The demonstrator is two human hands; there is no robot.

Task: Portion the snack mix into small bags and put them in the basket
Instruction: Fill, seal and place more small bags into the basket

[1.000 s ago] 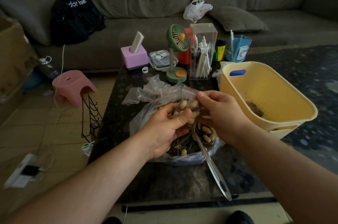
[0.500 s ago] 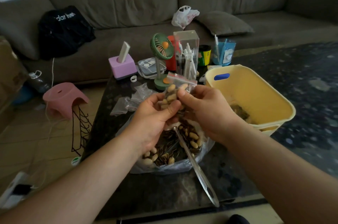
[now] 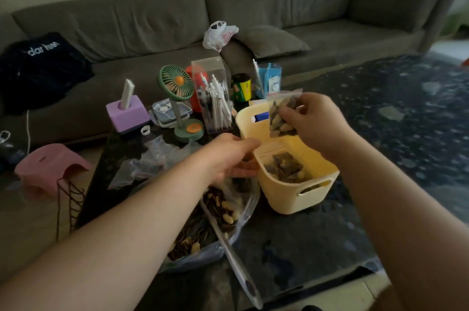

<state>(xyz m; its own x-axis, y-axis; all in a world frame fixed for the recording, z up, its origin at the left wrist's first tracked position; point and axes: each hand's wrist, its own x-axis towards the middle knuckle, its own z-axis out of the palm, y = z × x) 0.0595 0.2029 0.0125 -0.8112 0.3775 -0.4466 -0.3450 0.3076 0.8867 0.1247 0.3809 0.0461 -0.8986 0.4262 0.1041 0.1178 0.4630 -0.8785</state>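
My right hand (image 3: pixel 316 123) pinches a small clear bag of snack mix (image 3: pixel 281 115) and holds it over the yellow basket (image 3: pixel 291 199). Another filled small bag (image 3: pixel 285 167) lies inside the basket. My left hand (image 3: pixel 228 158) hangs beside the basket's left wall with relaxed fingers, holding nothing. Below it a big clear bag of snack mix (image 3: pixel 215 219), peanuts and dark seeds, lies open on the dark table with a metal spoon (image 3: pixel 233 257) sticking out toward me. Several empty small bags (image 3: pixel 152 158) lie to the left.
Behind the basket stand a green desk fan (image 3: pixel 177 97), a clear box of pens (image 3: pixel 213 100), a purple block (image 3: pixel 127 112), a blue holder (image 3: pixel 269 80) and a can (image 3: pixel 241 87). A grey sofa (image 3: pixel 228 19) runs along the back. A pink stool (image 3: pixel 50 166) sits on the floor at left.
My right hand carried the filled small bag right, over the basket. My left hand let go of it and dropped beside the basket. The camera turned right.
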